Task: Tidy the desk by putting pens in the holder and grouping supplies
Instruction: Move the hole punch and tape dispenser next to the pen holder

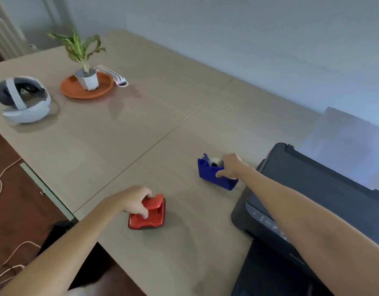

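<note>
A red hole punch (154, 216) sits on the wooden desk (141, 124) near its front edge. My left hand (135, 200) is closed around its left side, thumb in front and fingers over the top. Farther right stands a blue tape dispenser (207, 174) with a whitish roll in it. My right hand (232, 166) grips its right end from above. Both items rest on the desk. No pens or pen holder can be made out near my hands.
A black printer (312, 199) fills the right side, close to the tape dispenser. At the far left lie a white headset (24, 101), a potted plant on an orange saucer (86, 86) and a white striped object (117, 76). Cables trail on the floor at left.
</note>
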Demonstrator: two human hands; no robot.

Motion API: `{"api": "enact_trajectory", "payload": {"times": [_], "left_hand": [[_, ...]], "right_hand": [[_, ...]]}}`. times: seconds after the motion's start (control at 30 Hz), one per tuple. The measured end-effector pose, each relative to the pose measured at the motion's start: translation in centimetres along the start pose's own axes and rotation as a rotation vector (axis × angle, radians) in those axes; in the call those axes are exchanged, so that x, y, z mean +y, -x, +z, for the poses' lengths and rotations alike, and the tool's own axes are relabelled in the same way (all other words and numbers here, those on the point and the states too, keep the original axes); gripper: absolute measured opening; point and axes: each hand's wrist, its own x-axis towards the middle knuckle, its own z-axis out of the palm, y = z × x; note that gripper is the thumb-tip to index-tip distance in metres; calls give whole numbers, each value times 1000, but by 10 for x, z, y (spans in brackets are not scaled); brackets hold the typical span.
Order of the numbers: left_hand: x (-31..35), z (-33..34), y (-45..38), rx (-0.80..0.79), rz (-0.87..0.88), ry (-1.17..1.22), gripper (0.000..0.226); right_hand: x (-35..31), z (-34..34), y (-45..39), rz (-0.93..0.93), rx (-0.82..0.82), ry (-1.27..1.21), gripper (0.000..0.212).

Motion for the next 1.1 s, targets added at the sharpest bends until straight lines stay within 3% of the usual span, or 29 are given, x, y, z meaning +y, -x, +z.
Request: {"api": "enact_trajectory", "payload": {"times": [0.17, 0.3, 0.53, 0.87, 1.1], "left_hand": [[63, -33, 29, 42, 113, -38, 40], [136, -51, 60, 107, 222, -25, 40], [300, -30, 117, 65, 479, -54, 41], [520, 95, 173, -231, 800, -179, 46], [604, 203, 142, -423, 742, -342, 48]], "right_hand": [[15, -54, 58, -105, 186, -112, 32], [49, -101, 124, -143, 384, -290, 39], [175, -143, 264, -47, 649, -350, 36], [397, -89, 448, 350, 801, -376, 43], [498, -17, 494, 600, 798, -550, 42]]}}
